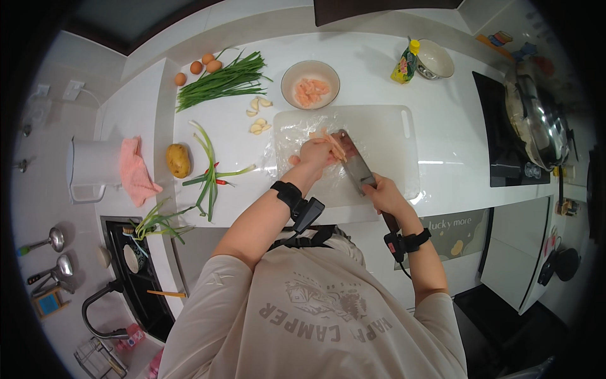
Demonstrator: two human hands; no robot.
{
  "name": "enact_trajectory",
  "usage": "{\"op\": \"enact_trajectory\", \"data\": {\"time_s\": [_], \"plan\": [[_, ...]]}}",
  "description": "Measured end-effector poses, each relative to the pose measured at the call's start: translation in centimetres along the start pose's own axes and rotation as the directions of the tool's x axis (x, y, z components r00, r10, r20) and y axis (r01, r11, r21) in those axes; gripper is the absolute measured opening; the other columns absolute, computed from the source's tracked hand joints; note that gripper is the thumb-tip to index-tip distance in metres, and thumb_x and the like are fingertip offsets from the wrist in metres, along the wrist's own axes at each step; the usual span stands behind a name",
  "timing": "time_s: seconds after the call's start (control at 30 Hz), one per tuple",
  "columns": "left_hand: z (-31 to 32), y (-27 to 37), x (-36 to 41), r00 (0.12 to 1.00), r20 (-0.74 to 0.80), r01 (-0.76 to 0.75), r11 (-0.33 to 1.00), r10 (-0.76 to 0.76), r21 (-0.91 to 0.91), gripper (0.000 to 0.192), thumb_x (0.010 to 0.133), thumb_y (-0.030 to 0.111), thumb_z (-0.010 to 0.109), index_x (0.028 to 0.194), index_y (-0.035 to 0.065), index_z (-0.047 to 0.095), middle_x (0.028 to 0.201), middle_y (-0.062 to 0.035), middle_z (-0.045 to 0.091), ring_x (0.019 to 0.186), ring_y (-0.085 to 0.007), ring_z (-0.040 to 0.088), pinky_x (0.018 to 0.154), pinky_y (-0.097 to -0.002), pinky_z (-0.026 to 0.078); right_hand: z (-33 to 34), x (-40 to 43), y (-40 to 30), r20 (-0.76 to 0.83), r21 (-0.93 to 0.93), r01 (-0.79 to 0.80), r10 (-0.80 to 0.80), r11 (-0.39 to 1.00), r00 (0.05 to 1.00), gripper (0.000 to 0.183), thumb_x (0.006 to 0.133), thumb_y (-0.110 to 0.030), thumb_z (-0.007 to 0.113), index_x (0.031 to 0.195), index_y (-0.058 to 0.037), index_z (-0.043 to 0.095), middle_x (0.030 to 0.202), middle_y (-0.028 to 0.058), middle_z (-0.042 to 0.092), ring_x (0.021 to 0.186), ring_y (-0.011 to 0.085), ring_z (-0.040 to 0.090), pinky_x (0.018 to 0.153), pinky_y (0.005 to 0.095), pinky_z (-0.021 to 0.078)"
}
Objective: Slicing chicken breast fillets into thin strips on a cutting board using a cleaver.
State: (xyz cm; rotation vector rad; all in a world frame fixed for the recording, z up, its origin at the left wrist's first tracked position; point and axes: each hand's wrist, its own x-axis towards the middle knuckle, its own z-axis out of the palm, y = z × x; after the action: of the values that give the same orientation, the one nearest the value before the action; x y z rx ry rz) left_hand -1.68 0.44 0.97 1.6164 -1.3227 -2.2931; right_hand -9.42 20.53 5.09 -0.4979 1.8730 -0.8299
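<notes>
My right hand grips the handle of a cleaver, whose wide blade rests over the cutting board. Strips of pale pink raw meat lie along the blade's left side, with the fingers of my left hand holding them. A small piece of the meat sits left of that hand. Clear plastic film covers the board's left part. Just beyond the board stands a bowl with more meat strips inside. My left fingertips are partly hidden by the meat.
Garlic cloves, garlic chives, several eggs, a potato and scallions with red chillies lie leftward. A yellow-capped bottle and a bowl stand back right. A cooktop carries a steel pan; a sink is lower left.
</notes>
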Motion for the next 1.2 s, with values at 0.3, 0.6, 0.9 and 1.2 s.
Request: {"op": "enact_trajectory", "data": {"time_s": [0.3,0.6,0.9,1.2], "plan": [[1.2,2.3,-3.2,0.965,0.174,-0.183,0.979,0.196,-0.091,0.008,0.086,0.009,0.064,0.091,0.0054,0.06,0.086,-0.0063,0.066,0.079,-0.0152,0.065,0.074,-0.0301,0.055,-0.2,-2.4,-1.5,-0.121,-0.072,0.113,-0.121,0.991,0.985,0.022,0.091,-0.014,0.054,0.106,0.0019,0.058,0.064,0.0114,0.059,0.05,0.019,0.053,0.05,0.0343,0.0442],[2.1,7.6,-3.9,0.922,0.294,-0.213,0.964,0.252,-0.159,0.003,0.085,0.006,0.061,0.084,0.005,0.059,0.082,-0.0071,0.066,0.075,-0.015,0.064,0.07,-0.0291,0.052,-2.9,-4.4,-6.7,-0.228,-0.215,0.199,-0.248,0.956,0.942,0.018,0.09,-0.011,0.056,0.099,0.0042,0.057,0.069,0.0187,0.063,0.055,0.0243,0.056,0.056,0.0365,0.0466],[-0.3,12.9,-0.5,0.909,0.276,-0.297,0.95,0.312,-0.097,0.004,0.085,0.002,0.058,0.088,0.0036,0.059,0.089,-0.0093,0.064,0.073,-0.018,0.063,0.065,-0.0328,0.054,-1.9,-2.7,-9.0,-0.293,-0.131,0.301,-0.326,0.945,0.899,0.02,0.092,-0.014,0.056,0.1,0.004,0.058,0.067,0.0191,0.061,0.056,0.0276,0.06,0.056,0.0367,0.0469],[-2.8,15.1,2.6,0.65,0.354,-0.606,0.177,0.672,0.776,0.024,0.08,0.014,0.066,0.098,-0.0019,0.067,0.092,-0.018,0.07,0.078,-0.0283,0.069,0.073,-0.0359,0.056,0.2,-1.8,-7.0,-0.146,-0.091,0.171,-0.184,0.981,0.972,0.025,0.092,-0.018,0.052,0.095,0.0053,0.058,0.062,0.016,0.059,0.05,0.0254,0.057,0.049,0.0377,0.0458]]}}
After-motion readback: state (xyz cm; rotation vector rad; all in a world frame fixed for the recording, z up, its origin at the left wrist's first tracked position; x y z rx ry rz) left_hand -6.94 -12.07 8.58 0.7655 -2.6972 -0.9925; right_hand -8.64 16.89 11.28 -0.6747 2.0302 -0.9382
